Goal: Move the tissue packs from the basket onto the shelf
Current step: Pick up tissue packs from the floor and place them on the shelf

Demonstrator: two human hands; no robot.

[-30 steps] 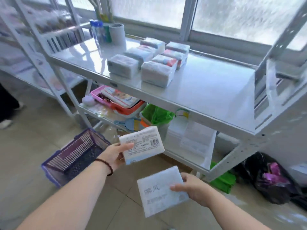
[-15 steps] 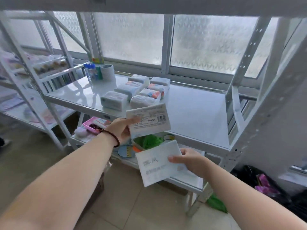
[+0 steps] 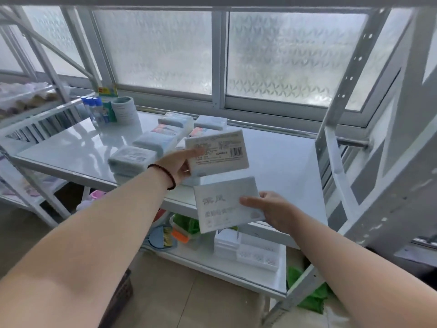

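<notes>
Glossy white shelf (image 3: pixel 279 162), left hand (image 3: pixel 176 163) and right hand (image 3: pixel 272 208) gripping flat rectangular packs

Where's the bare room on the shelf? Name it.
Free: the shelf's right half, from the packs to the right upright, and the front-left patch before the bottles. Crowded: the middle, where the packs cluster.

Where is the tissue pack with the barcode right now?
The barcode tissue pack is mid-frame in the head view, held in the left hand above the shelf front, just right of the packs already there.
</notes>
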